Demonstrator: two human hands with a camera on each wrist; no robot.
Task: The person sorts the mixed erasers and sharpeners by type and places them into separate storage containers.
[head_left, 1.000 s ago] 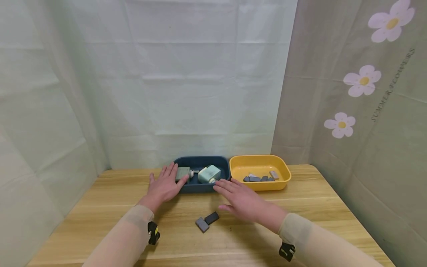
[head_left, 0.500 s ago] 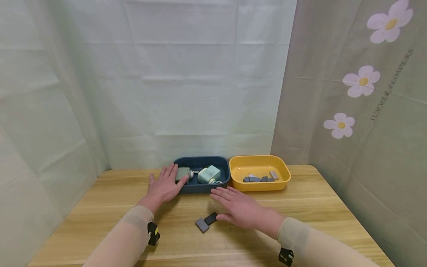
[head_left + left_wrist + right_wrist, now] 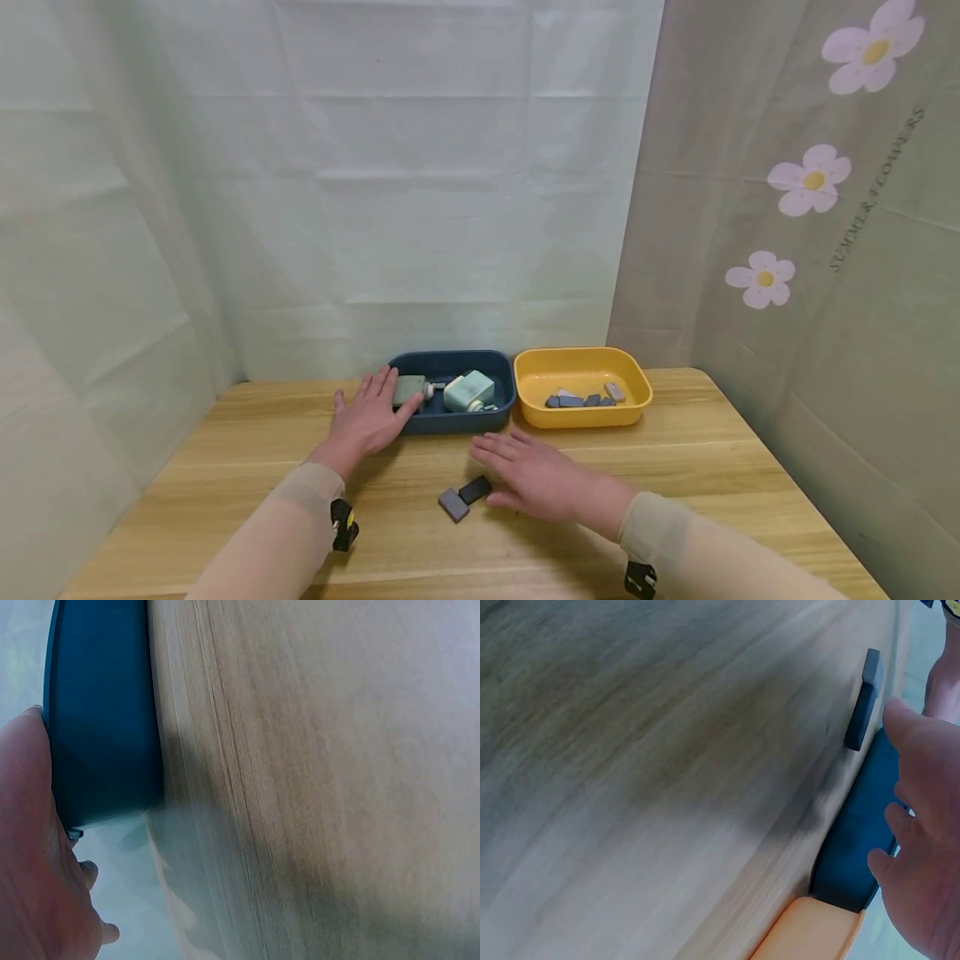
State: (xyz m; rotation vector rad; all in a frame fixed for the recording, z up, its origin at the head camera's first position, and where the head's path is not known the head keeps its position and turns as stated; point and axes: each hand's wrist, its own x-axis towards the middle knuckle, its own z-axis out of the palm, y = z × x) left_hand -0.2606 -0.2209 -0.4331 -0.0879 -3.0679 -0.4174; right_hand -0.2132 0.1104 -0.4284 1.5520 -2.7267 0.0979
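Note:
My left hand (image 3: 367, 423) rests on the left end of a dark blue bin (image 3: 450, 423), fingers spread and straight over its rim. In the left wrist view that hand (image 3: 34, 855) touches the corner of the bin (image 3: 105, 712). Inside lie a grey-green pump bottle (image 3: 410, 390) and a pale green pump bottle (image 3: 471, 392), both on their sides. My right hand (image 3: 536, 479) hovers with extended fingers above the table, holding nothing. Just left of its thumb lie a black block (image 3: 476, 489) and a grey block (image 3: 453, 505), close together on the wood.
A yellow bin (image 3: 581, 417) stands against the blue bin's right side, with several small grey and pale blocks (image 3: 572, 402) in it. Both bins sit near the back edge of the wooden table (image 3: 390, 550). Cloth curtains (image 3: 450, 208) hang behind and at the sides.
My right hand has drawn back from the front rim of the blue bin towards me, down beside the two blocks. The left hand and the bins stay in place.

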